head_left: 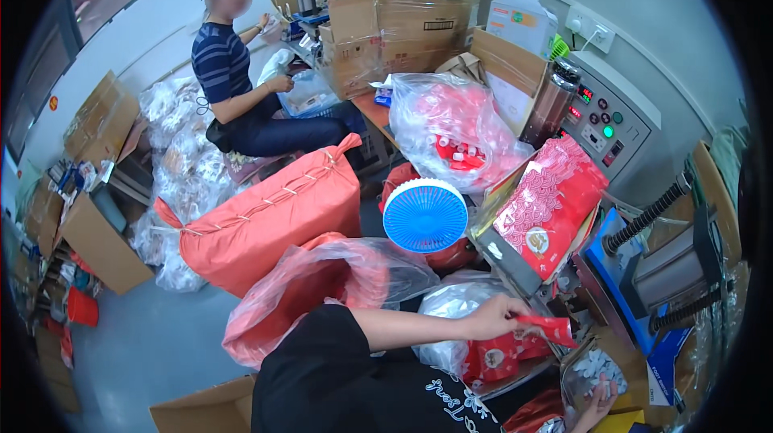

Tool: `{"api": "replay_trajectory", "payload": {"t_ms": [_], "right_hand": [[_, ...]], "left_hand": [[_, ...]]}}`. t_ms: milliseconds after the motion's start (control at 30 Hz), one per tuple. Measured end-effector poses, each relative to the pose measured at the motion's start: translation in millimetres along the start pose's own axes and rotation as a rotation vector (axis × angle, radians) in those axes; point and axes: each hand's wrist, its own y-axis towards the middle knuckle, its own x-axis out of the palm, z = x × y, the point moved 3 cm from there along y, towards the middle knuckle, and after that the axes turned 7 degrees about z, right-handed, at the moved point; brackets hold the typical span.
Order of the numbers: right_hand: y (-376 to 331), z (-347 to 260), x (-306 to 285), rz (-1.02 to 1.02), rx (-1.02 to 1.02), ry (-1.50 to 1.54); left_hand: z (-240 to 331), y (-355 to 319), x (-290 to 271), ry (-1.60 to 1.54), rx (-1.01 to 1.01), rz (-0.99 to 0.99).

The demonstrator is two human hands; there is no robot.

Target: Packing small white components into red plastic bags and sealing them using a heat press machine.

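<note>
Plenty left to pack by the look of it — going left to right. Far off to the left of the hands, a big orange sack [270, 220] tied with cord lies on the floor, and a clear bag of red stuff [310, 292] slumps next to the person's shoulder. Further back a co-worker [241, 79] sits among cardboard boxes, busy with their own bags.

The left hand [499, 316] comes in across the body, fingers pinched shut on a small red pouch [551, 327], holding it out flat toward the sealing machine [668, 272]. Just under that hand, a pile of matching red pouches [499, 356] sits on the counter — can't tell whether those are done or waiting. Above the hand, a blue fan [425, 214] and a stack of red printed bags [551, 208] leaning on a tray.

The right hand [600, 409] is low at the bottom edge, palm up beneath a clear packet of small white pieces [596, 369]; fingers look loosely curled, though I can't tell if it's really gripping.

My guess: one pouch mid-step, lots still to go.
</note>
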Motion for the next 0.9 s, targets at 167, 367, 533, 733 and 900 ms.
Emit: {"api": "replay_trajectory", "payload": {"t_ms": [167, 367, 533, 733, 900], "right_hand": [[-18.5, -40.4, 39.0, -0.276, -0.232, -0.065], [-105.0, -162.0, 96.0, -0.782, -0.218, -0.31], [-105.4, -152.0, 143.7, -0.838, -0.055, -0.023], [-85.1, -138.6, 129.2, -0.433, -0.222, -0.038], [-53.4, -134.2, 74.8, -0.169, -0.276, -0.374]], "left_hand": [[-29.3, -21.9, 28.0, 0.32, -0.126, 0.019], [-57.8, -36.6, 54.3, 0.212, 0.095, -0.227], [-55.0, -45.2, 19.1, 0.15, -0.137, -0.255], [-65.4, -18.8, 34.8, 0.011, -0.364, -0.146], [-37.3, 14.1, 63.3, -0.195, -0.565, 0.014]]}}
